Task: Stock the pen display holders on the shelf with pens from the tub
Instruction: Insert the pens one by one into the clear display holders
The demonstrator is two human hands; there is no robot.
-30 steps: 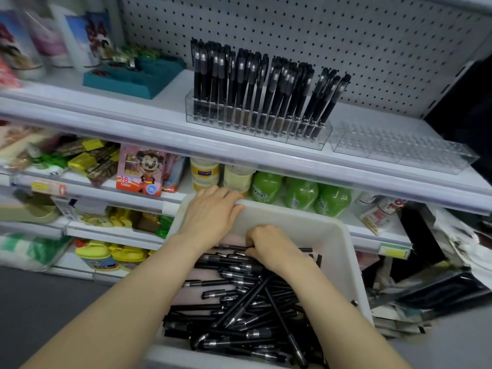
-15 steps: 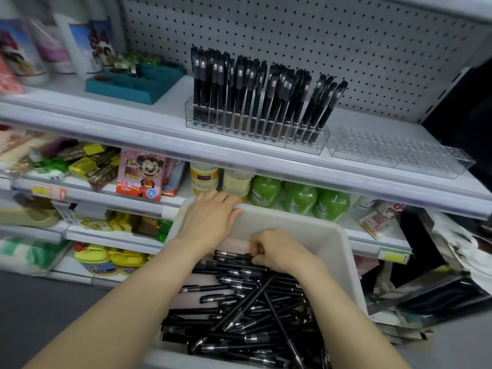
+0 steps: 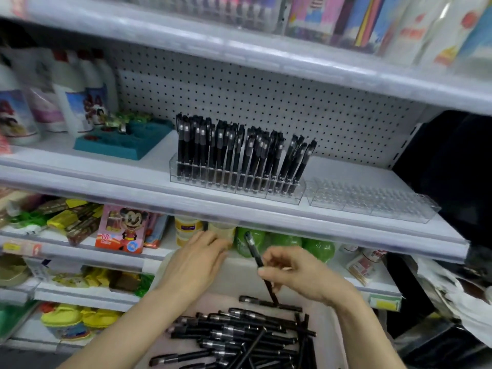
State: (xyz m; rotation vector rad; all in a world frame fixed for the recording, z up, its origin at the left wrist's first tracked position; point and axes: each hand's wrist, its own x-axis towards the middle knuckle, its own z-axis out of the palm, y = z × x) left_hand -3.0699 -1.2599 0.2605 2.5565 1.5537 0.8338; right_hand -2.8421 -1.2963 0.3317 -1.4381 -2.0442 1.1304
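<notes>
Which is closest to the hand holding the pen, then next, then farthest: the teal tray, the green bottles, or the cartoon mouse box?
From the right hand:
1. Green bottles, just behind it on the lower shelf.
2. Cartoon mouse box, off to the left.
3. Teal tray, up on the pen shelf, far left.

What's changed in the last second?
The right hand has come up out of the pile in the tub, now pinching one pen. The left hand still rests on the tub's far rim; the stocked holder and the empty holder are unchanged.
</notes>
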